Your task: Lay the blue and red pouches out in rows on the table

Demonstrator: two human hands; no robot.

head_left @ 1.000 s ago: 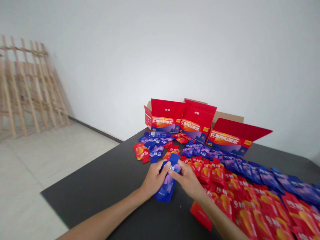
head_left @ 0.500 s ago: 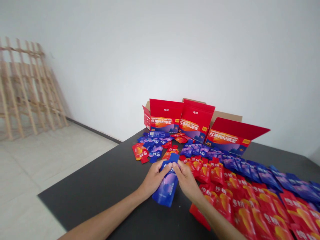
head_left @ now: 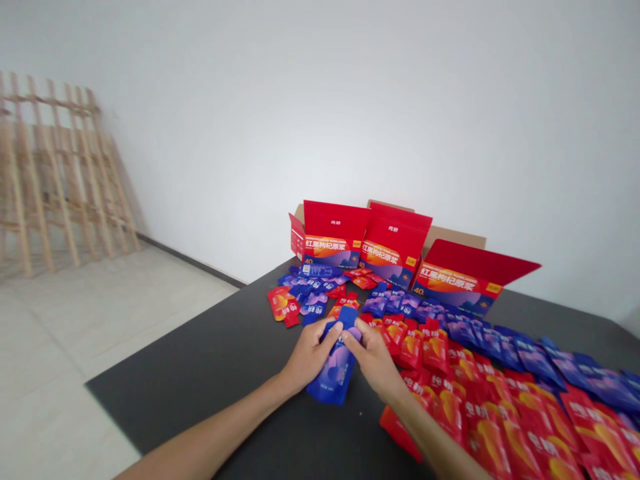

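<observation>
Both the left hand (head_left: 311, 353) and the right hand (head_left: 374, 353) hold one blue pouch (head_left: 331, 381) over the near part of the dark tabletop (head_left: 240, 343), its narrow neck pointing away from the wearer. Each thumb presses on the printed front while the curled fingers go behind, so the pouch is pinched from both sides just below the neck; how the hidden fingertips sit, I cannot tell. It looks light, soft and probably liquid-filled, with a smooth film that could slip; the flat upper edges seem the surest hold, since squeezing the fuller belly would make it bulge. Whether its bottom end touches the table is unclear. Beside and beneath the right forearm lie overlapping red pouches (head_left: 480, 427), with a row of blue pouches (head_left: 507, 345) beyond them. Farther off, a mixed pile of pouches (head_left: 314, 283) lies before three open red boxes (head_left: 387, 250), near the pale wall (head_left: 250, 133).
</observation>
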